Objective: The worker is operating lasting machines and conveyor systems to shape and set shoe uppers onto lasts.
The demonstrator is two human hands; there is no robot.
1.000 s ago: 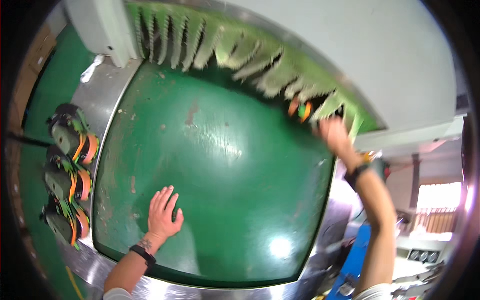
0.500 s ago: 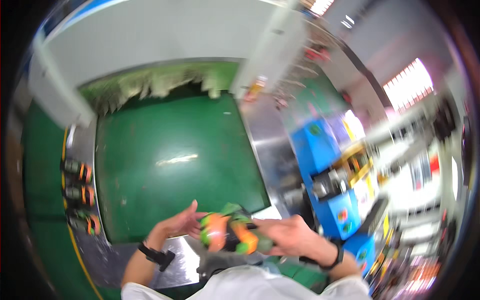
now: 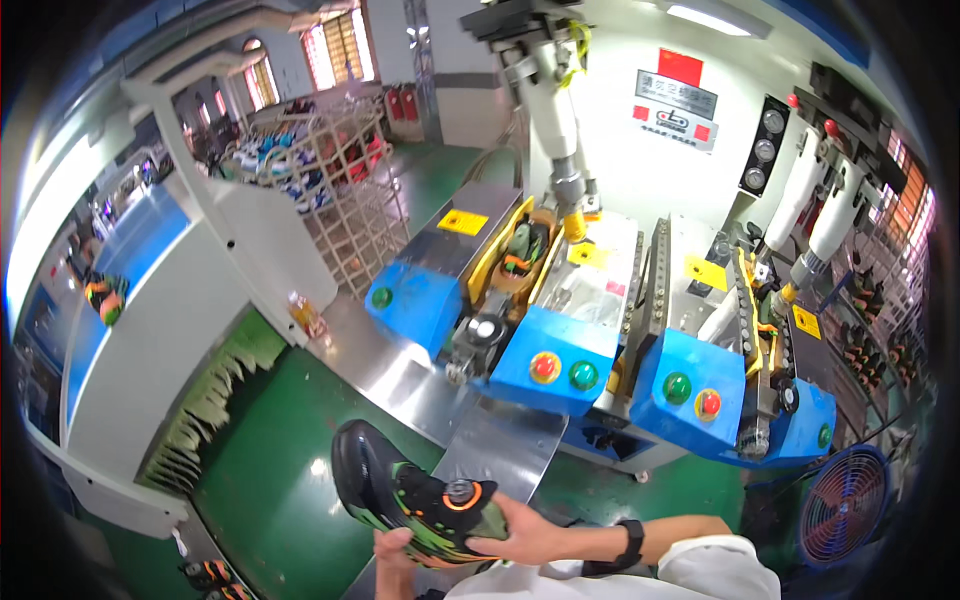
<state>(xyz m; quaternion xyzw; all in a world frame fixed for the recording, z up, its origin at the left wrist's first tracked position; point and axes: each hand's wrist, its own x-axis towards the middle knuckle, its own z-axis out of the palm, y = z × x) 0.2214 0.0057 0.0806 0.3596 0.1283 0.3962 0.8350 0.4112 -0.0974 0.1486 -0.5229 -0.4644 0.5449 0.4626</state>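
Note:
Close to my body I hold a shoe (image 3: 405,500), black with green and orange patches, tilted with its dark toe up to the left. My right hand (image 3: 525,532) is closed around its heel and ankle end, just behind a round, orange-ringed dial (image 3: 460,493) on the shoe. My left hand (image 3: 393,550) grips the near side lower down; most of its fingers are hidden by the shoe. Ahead stands a pressing machine with blue front panels (image 3: 550,362). In its left station sits another shoe (image 3: 522,245), under a white cylinder arm (image 3: 552,115).
Green and red buttons (image 3: 545,367) sit on the machine's front. A steel ledge (image 3: 500,445) lies below it. Left is a conveyor with a green surface (image 3: 270,450) and a fringed opening. Several shoes (image 3: 205,575) rest at lower left. A round fan (image 3: 845,505) stands at right.
My view has swung right, from the green conveyor to the pressing machine. The shoe stays in my hands, now turned with its toe up to the left.

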